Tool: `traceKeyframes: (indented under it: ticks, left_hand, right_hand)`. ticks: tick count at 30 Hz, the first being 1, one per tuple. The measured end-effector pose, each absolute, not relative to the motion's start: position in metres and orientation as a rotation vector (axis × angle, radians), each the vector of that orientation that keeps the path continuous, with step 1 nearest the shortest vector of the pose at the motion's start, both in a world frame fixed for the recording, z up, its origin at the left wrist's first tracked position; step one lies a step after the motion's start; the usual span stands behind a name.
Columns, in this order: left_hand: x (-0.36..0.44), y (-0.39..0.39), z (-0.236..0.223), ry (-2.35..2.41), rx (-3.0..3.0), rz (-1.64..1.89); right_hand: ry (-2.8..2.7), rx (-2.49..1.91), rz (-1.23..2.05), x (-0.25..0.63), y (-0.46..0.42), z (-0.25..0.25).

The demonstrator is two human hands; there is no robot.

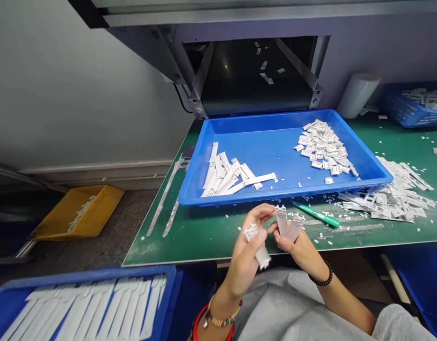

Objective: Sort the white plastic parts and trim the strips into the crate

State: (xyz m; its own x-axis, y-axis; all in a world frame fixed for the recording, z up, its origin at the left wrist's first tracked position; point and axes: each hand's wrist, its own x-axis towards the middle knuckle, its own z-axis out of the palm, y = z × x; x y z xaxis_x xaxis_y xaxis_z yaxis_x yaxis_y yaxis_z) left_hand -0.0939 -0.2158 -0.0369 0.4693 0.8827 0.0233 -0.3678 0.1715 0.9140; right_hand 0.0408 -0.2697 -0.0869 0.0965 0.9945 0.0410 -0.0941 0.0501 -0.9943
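My left hand [247,255] is closed around a white plastic strip [257,246] with a notched end, held just off the front edge of the green table [204,232]. My right hand [299,246] grips two more white plastic strips [287,225], standing upright side by side. The fingertips of both hands meet between the pieces. Behind them a blue tray [275,147] holds long white strips [232,175] at its left and a heap of small white parts [325,149] at its right.
A green pen [316,215] lies in front of the tray. White plastic frames [388,194] are piled to the right. A conveyor chute [257,76] opens above the tray. There are a blue basket [413,106], a blue bin of strips [90,308] and a yellow bin [79,210].
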Motion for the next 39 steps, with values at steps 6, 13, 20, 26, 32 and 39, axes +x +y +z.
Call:
traceKeyframes:
  ticks: [6,13,20,26,32,39]
  left_hand:
    - [-0.090,-0.210,-0.057,0.664,1.116,0.911]
    - [-0.103,-0.207,-0.058,0.473,1.398,0.637]
    - [-0.080,-0.117,-0.005,0.837,2.256,0.711]
    - [-0.024,-0.052,-0.019,0.958,2.846,-0.253]
    - [-0.044,-0.048,-0.012,0.829,2.474,0.075]
    - [-0.065,-0.075,0.014,0.569,1.923,0.243]
  right_hand:
    - [-1.153,-1.265,1.184,0.030,-0.266,-0.083]
    - [-1.381,-1.350,0.955,0.035,-0.264,-0.087]
    - [-1.278,-1.379,0.885,0.048,-0.272,-0.105]
    - [-1.103,-1.382,0.864,0.047,-0.274,-0.112]
    - [-0.835,-1.266,0.812,0.061,-0.270,-0.105]
    - [-0.790,-1.295,0.427,0.070,-0.258,-0.083]
